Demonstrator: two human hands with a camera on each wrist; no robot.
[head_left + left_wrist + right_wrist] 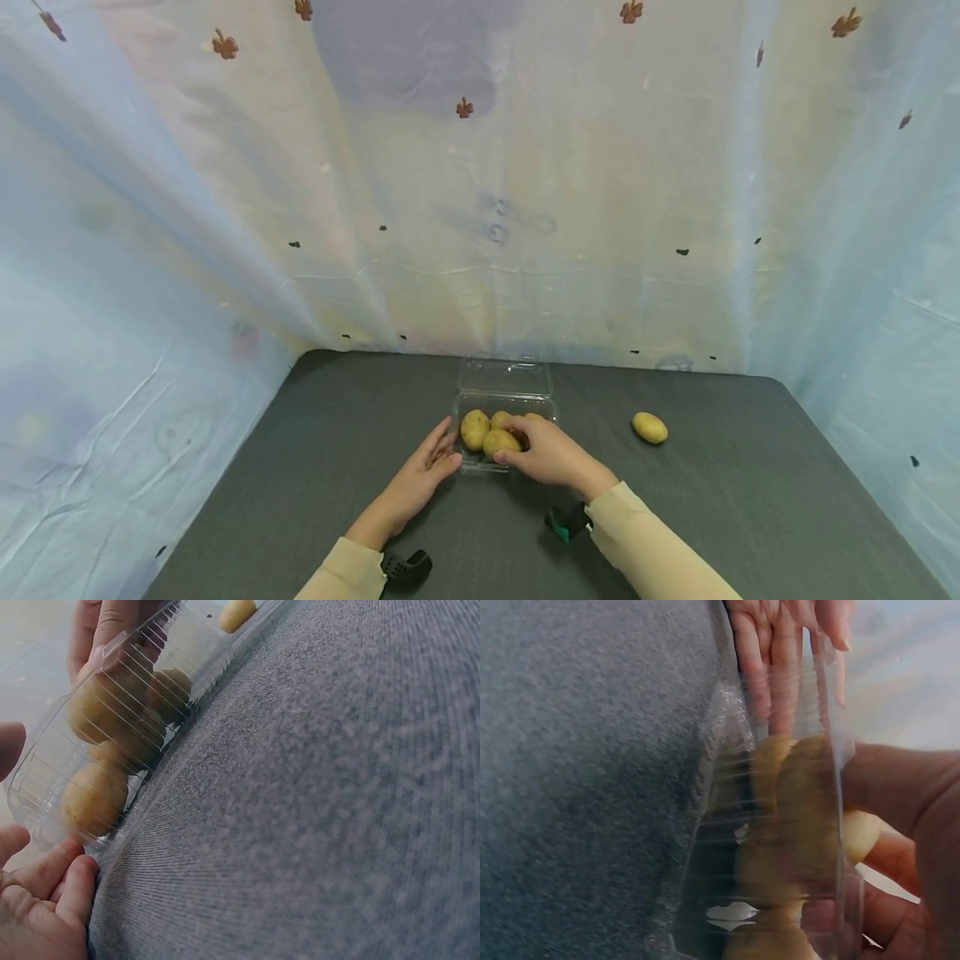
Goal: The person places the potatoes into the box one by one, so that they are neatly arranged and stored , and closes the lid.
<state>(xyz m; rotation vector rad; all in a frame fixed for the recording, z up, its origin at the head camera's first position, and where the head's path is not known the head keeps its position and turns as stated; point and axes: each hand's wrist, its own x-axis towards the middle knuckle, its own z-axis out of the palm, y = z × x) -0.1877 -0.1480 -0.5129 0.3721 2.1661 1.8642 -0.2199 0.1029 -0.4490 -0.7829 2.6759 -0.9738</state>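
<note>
A clear plastic clamshell container (480, 468) stands with its lid (504, 379) folded back, several yellow potatoes inside. My right hand (553, 452) reaches in over the right side and grips a potato (501, 442) near the front wall, thumb in front and fingers behind. Through the ribbed wall in the left wrist view, that potato (105, 709) sits above others, such as a lower one (94, 799). My left hand (417, 482) rests along the container's left end, its fingers extended and fingertips right at the wall. The right hand partly hides the potatoes at the right end.
A single potato (649, 427) lies on the dark grey table (360, 417), to the right of the container. Behind the table hangs a pale patterned curtain (570, 275), which also runs along both sides. Each wrist wears a black strap, such as the left strap (407, 568).
</note>
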